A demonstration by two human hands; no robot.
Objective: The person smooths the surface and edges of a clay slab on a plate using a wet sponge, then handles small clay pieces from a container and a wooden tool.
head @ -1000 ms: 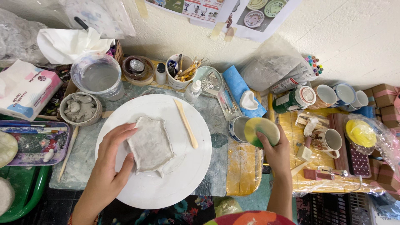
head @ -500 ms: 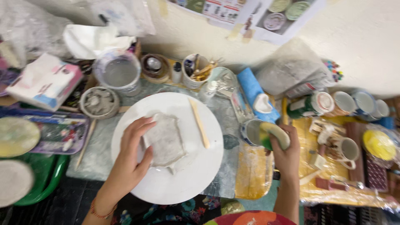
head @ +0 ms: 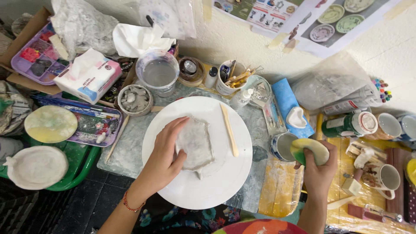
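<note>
Two hands work: the left hand (head: 167, 151) lies spread flat on a grey clay slab (head: 196, 145) at the centre of the white round plate (head: 197, 190); the right hand (head: 320, 171), right of the plate, is clenched around a yellow-green sponge (head: 308, 149). Slab appears soft, damp, thin and easily torn; support it underneath at its edges.
</note>
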